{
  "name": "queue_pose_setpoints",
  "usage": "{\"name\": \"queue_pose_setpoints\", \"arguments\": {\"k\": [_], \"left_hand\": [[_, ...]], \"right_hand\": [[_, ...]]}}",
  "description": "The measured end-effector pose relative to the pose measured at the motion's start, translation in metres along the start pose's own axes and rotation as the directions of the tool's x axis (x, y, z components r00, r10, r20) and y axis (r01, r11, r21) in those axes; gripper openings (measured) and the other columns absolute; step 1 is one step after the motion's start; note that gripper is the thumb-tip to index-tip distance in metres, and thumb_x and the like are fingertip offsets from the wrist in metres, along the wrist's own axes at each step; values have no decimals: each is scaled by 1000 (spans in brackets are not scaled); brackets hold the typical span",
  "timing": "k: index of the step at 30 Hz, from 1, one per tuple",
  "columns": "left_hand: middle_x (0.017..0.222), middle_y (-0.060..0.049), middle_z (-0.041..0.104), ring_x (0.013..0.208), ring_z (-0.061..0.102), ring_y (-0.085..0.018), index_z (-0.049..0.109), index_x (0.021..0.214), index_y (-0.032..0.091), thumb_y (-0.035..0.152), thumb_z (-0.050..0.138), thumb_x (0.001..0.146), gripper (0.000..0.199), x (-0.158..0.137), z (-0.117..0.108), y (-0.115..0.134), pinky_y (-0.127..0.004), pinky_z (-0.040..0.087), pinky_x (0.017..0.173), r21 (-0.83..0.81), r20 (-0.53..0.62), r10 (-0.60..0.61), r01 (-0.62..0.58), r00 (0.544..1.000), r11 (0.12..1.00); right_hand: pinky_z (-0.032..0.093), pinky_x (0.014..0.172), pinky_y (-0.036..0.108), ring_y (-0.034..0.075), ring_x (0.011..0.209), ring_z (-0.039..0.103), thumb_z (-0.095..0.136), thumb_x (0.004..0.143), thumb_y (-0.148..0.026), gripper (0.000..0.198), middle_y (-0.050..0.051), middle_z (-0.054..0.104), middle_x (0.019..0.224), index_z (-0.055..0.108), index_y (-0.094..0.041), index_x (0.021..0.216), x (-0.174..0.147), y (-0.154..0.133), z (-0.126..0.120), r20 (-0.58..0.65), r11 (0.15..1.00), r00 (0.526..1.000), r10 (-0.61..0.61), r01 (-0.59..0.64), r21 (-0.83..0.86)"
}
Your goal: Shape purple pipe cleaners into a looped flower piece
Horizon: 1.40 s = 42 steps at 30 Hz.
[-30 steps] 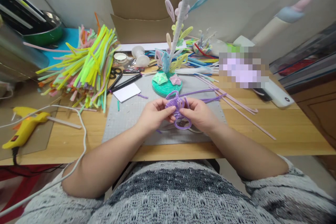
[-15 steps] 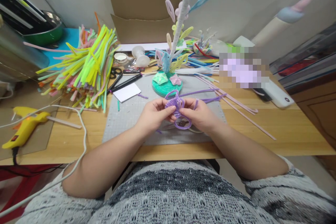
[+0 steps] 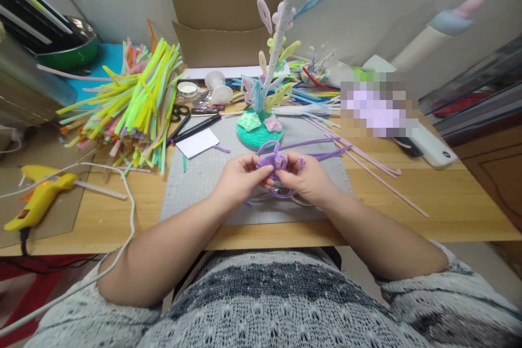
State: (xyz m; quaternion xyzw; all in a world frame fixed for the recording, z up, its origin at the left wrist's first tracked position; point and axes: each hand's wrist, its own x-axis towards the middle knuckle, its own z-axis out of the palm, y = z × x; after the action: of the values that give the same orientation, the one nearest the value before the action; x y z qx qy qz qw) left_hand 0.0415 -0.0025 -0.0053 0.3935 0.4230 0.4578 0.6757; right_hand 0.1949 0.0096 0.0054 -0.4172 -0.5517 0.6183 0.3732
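Between my hands is a purple pipe cleaner shape (image 3: 267, 161) with a ribbed part and several loops. My left hand (image 3: 242, 175) pinches its ribbed left side between thumb and fingers. On the other side, my right hand (image 3: 304, 175) closes on the looped part, and a short purple end sticks up beside its fingers. The fingers hide some of the shape. Just beyond it stands a pipe cleaner tree with a round green base (image 3: 256, 138) and a white wrapped stem (image 3: 277, 43) bearing pastel flowers and leaves. Loose purple pipe cleaners (image 3: 330, 153) lie behind my right hand.
A grey cutting mat (image 3: 196, 196) lies under my hands. To the left are a large pile of pipe cleaners (image 3: 130, 98), black scissors (image 3: 179, 113), a white card (image 3: 197, 143) and a yellow glue gun (image 3: 43, 193) with its cord. Pink pipe cleaners (image 3: 383, 180) lie at right.
The loop under my hands has drawn up and looks smaller. My right thumb has shifted slightly on the purple shape; my left hand stays almost still.
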Motion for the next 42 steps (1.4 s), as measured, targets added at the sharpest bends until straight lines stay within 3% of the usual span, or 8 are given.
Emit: {"name": "queue_pose_setpoints", "arguments": {"k": [8,17,21,26,31,35,38,42], "left_hand": [[61,0,64,52,60,-9,59,74,10,29,77,60,29,1,-1,2,-22,51,54,-104,77,-52,60,996,993],[64,0,64,51,57,-7,64,82,9,24,78,59,31,2,2,-4,-21,49,55,-104,121,-101,114,988,988],[62,0,63,52,56,-6,65,79,8,24,76,63,24,4,-1,-1,-19,49,55,-151,144,-57,78,988,985],[56,1,59,49,55,-5,63,73,8,20,74,66,18,6,-7,6,-15,49,52,-271,172,-124,168,977,948],[60,0,61,54,59,-5,63,74,9,14,70,69,11,2,-7,10,-13,52,55,-359,250,-152,237,956,903],[63,-1,63,57,62,-6,63,77,9,11,69,69,10,-1,-5,11,-14,54,59,-389,303,-132,248,944,887],[65,-1,65,59,63,-7,63,82,10,9,69,69,14,-1,-5,11,-15,55,61,-378,313,-118,237,942,895],[63,-1,64,55,62,-7,62,85,10,12,70,69,18,-2,-6,11,-13,53,56,-352,305,-99,208,947,912]], "right_hand": [[51,59,24,12,58,62,68,68,-26,15,0,65,62,61,-14,75,3,5,-10,197,979,978,76,-111,174],[50,56,23,9,53,57,67,63,-16,13,-3,61,60,58,-14,72,-1,3,3,34,996,996,77,-78,42],[50,57,25,10,54,58,71,68,-30,23,-1,60,62,59,-14,78,1,5,-5,122,982,988,98,-116,149],[23,36,17,5,40,34,51,78,-61,42,-5,44,55,52,-19,74,8,3,-19,-60,952,989,-137,148,269],[22,41,20,7,44,30,49,87,-44,29,-5,40,58,43,-21,71,4,3,-23,-180,921,906,-383,389,-2],[35,53,25,10,55,42,43,91,-33,18,-1,46,67,50,-20,80,-4,5,-19,-32,801,848,-530,488,-346],[41,64,29,13,69,50,45,90,-27,10,2,53,79,53,-20,88,-7,4,-16,104,738,832,-545,534,-412],[45,71,31,16,78,54,49,88,-25,12,5,57,86,55,-19,96,-7,2,-13,133,790,869,-476,490,-369]]}}
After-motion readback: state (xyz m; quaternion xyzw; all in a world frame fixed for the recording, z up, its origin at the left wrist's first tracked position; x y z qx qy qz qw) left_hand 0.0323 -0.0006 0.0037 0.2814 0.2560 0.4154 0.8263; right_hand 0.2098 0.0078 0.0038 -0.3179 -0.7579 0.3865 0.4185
